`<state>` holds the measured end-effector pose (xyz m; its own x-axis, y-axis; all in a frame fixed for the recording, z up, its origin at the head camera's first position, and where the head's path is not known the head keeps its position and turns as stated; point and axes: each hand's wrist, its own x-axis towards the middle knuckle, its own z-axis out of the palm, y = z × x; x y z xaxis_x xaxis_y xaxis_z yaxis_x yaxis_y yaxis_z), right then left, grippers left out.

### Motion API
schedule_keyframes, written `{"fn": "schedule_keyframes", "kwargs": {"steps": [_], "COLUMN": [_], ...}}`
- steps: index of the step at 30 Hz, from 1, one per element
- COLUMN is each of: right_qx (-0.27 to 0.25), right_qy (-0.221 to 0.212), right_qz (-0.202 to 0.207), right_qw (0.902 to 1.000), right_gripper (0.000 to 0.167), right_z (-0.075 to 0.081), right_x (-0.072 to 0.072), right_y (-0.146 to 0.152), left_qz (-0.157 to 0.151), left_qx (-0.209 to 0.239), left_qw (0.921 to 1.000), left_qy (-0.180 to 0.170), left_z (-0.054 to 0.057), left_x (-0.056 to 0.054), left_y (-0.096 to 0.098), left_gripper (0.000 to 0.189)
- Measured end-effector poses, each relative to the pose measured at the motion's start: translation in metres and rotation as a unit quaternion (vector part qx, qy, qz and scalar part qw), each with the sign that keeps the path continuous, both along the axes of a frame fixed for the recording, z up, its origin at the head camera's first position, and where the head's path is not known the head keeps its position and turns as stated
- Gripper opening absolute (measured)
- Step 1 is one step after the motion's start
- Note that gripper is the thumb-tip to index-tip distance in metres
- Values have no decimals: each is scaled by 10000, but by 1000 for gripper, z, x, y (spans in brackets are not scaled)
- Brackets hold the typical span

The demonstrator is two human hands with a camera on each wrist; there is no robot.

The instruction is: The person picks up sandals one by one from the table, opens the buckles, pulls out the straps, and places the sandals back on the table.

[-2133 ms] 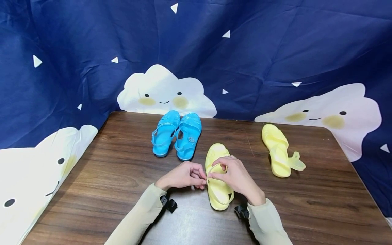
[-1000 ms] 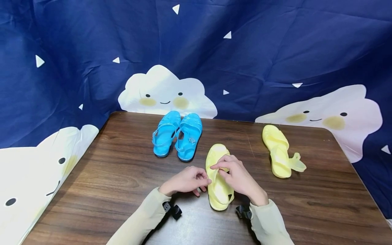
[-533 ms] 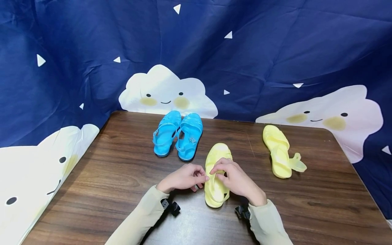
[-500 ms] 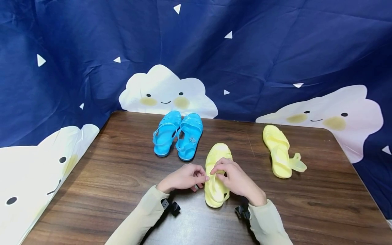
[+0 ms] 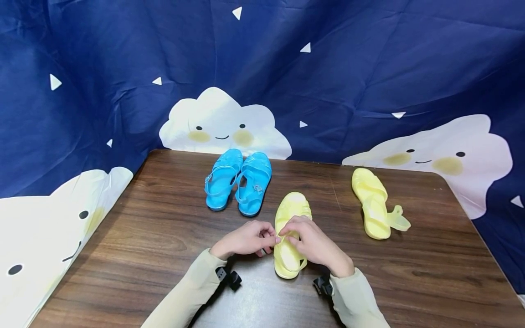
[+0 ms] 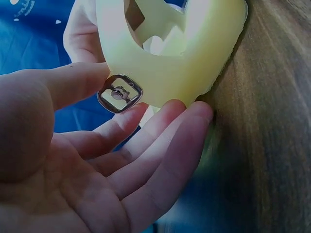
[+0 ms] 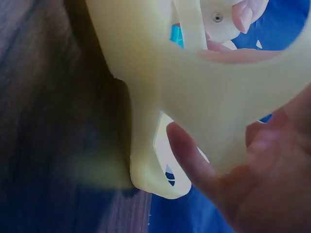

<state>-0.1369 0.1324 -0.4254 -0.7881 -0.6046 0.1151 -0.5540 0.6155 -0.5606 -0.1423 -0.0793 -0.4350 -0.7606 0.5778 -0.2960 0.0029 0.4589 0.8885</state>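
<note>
Yellow glossy plastic sandal (image 5: 287, 255) lies on the table between both hands, head view; long axis nearly 12-to-6, toe at 12. It is at 3 o'clock from left hand (image 5: 248, 238), 9 o'clock from right hand (image 5: 315, 243), whose bent fingers reach over it. Left wrist view: left thumb and index finger pinch its side at the squarish silver metal buckle (image 6: 120, 93); left hand looks nearer. Right wrist view: one finger (image 7: 187, 153) at a side opening; can't tell if right hand pinches the pale yellow strap (image 7: 190, 24).
</note>
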Motion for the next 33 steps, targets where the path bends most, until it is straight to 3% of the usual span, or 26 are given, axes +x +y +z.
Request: {"fn": "schedule_keyframes", "kwargs": {"steps": [21,33], "right_qx": [61,-329], "right_qy": [-30,230], "right_qz": [-365,-618], "right_qw": [9993,9973], "right_gripper": [10,12], "right_z": [-8,1], "right_x": [1,-1], "right_y": [-6,2], "left_qz": [-38,-41], "left_qx": [61,8], "left_qw": [9999,9999], "left_qy": [125,105], "left_z": [-3,-2], "left_x": [0,1], "left_y": [0,1], "left_gripper": [23,21]}}
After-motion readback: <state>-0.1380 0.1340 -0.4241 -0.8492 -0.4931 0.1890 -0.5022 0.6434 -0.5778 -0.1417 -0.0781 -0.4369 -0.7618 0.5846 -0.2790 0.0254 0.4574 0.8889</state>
